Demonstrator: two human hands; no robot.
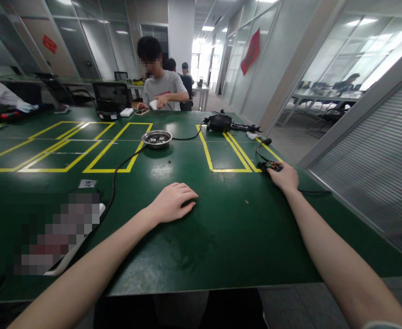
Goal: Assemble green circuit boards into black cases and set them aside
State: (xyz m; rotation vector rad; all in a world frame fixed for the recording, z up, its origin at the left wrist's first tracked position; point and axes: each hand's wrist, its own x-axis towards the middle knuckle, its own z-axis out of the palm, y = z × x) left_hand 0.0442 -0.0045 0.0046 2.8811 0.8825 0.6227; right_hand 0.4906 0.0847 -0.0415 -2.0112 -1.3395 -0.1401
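My left hand (173, 201) rests palm down on the green table (221, 228) near its middle, fingers loosely curled with nothing visible in them. Far out to the right my right hand (285, 176) reaches a small black device with coloured parts (271, 166) near the table's right edge; its fingers close on the device's near end. A thin black cable (260, 151) runs from the device toward the back.
A metal bowl (156, 138) with small metal parts stands mid-table among yellow tape lines. A black device (219, 122) sits behind it. A black cord (115, 178) crosses to a blurred item at the left. A person sits across the table.
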